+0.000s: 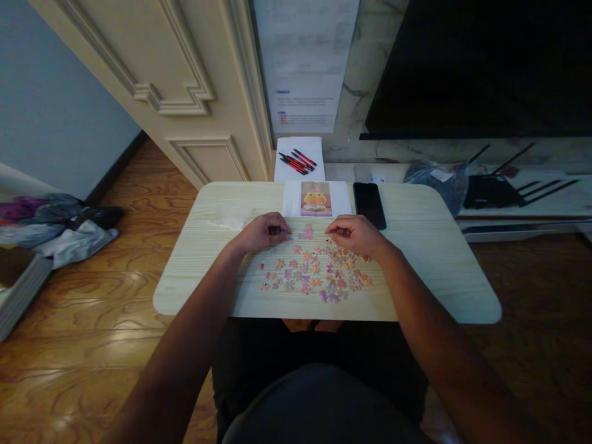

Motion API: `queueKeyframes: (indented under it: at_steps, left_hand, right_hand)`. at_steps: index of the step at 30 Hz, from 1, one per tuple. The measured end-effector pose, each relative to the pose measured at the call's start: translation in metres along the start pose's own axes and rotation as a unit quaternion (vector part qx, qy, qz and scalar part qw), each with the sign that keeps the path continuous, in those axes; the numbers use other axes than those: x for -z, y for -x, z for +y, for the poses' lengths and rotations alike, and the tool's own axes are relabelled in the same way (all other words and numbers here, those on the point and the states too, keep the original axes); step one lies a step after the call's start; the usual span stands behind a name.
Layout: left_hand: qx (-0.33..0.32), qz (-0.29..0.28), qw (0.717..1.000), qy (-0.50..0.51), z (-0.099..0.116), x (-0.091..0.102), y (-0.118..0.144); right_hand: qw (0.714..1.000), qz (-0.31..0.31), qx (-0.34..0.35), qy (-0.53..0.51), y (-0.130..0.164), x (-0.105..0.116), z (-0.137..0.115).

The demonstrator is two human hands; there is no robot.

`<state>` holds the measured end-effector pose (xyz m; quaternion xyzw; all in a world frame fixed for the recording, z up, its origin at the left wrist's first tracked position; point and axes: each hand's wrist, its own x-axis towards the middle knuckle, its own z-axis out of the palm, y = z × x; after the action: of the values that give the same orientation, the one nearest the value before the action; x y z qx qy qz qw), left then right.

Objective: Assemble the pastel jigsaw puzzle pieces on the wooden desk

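Observation:
Loose jigsaw puzzle pieces (340, 282) in orange, pink and purple lie scattered over the near middle of the light wooden table (185, 271). A few pink and purple pieces (307, 232) form a small cluster between my hands. My left hand (266, 232) rests left of that cluster, thumb and fingers pinched together; whatever is in them is too small to make out. On the cluster's right, my right hand (355, 234) is also closed in a pinch above some pieces, its contents hidden. Beyond both hands lies a sheet with a printed picture (316, 198) of a yellow figure.
A black phone (369, 205) lies right of the picture sheet. Clear plastic (229, 219) is at the table's left. Red and black pens (298, 161) lie on white paper behind the table. A router (493, 190) with antennas stands on the shelf at right.

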<state>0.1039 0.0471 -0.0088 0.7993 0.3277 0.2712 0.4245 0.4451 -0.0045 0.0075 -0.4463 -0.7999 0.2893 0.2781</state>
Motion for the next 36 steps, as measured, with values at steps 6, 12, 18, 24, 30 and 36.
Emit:
queueKeyframes:
  at_steps: [6,12,18,24,30,36]
  left_hand:
    - [0.007,0.048,0.997,-0.057,0.011,-0.013,0.013]
    - [-0.001,0.139,0.985,-0.105,0.024,-0.038,0.037]
    - [0.027,0.163,0.985,-0.047,0.021,-0.034,0.042]
    - [0.027,0.169,0.984,-0.053,0.021,-0.035,0.041]
    - [0.034,0.160,0.985,-0.052,0.027,-0.034,0.043]
    - [0.040,0.165,0.984,-0.046,0.027,-0.036,0.043]
  right_hand:
    - [1.000,-0.006,-0.018,-0.017,-0.001,-0.002,0.001]
    - [1.000,0.015,-0.010,-0.021,-0.005,-0.006,0.001]
    - [0.999,0.045,0.003,-0.017,-0.006,-0.001,0.002]
    - [0.999,0.047,0.009,-0.024,-0.005,-0.002,0.003]
    - [0.999,0.049,0.004,-0.024,-0.001,0.007,0.000]
    - [0.999,-0.013,-0.032,0.006,0.016,0.021,0.003]
